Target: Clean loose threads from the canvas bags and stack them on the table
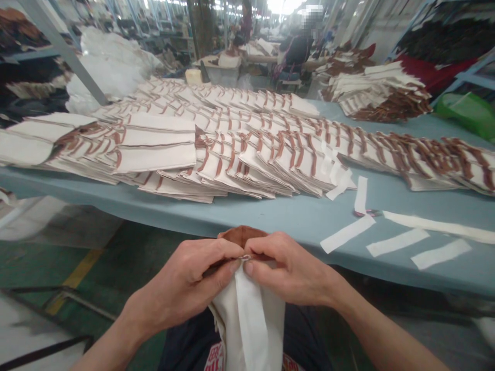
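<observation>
My left hand (193,283) and my right hand (286,268) meet in front of my lap, both pinched closed on the top edge of a white fabric piece (247,319) with a brown trim (242,236). A white strip hangs down the middle of the fabric between my thumbs. The piece drapes down over my dark trousers. Just beyond my hands runs the near edge of a blue table (270,216).
Long overlapping rows of white pieces with brown straps (240,149) cover the table. Loose white strips (348,233) lie at the right front. More stacks (379,90) sit at the back right. A person (297,49) sits far behind. A green bag (467,111) is at right.
</observation>
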